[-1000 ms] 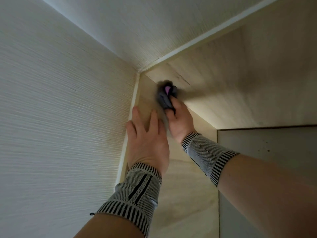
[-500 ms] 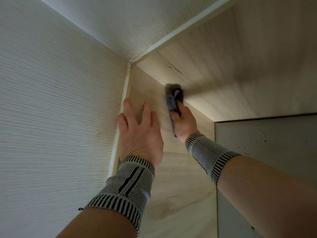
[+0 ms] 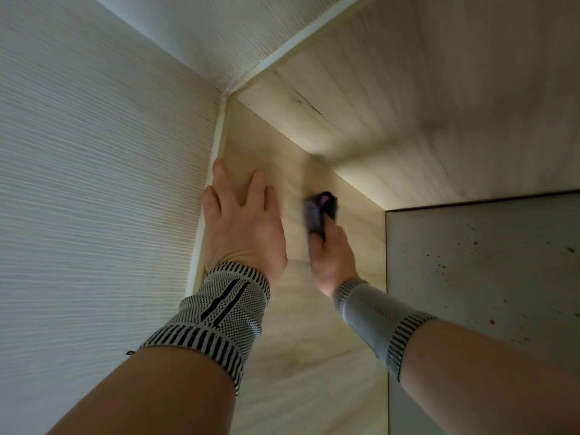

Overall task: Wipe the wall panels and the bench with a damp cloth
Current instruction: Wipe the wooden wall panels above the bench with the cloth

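I look up at a light wooden wall panel (image 3: pixel 314 340) that runs to a wooden overhead panel (image 3: pixel 392 98). My right hand (image 3: pixel 332 259) grips a dark grey cloth (image 3: pixel 317 215) with a bit of purple showing, and holds it against the wall panel. My left hand (image 3: pixel 241 227) rests flat on the same panel with straight fingers, just left of the cloth. Both wrists wear striped knitted bands. The bench is out of view.
A white textured wall (image 3: pixel 94 199) stands on the left and meets a white ceiling (image 3: pixel 219 29) at the corner. A grey speckled panel (image 3: pixel 486 277) fills the right side, beside the wooden panel's edge.
My right hand has drawn the cloth down the wall panel, away from the overhead panel. My left hand stays flat on the panel. The view has tilted slightly.
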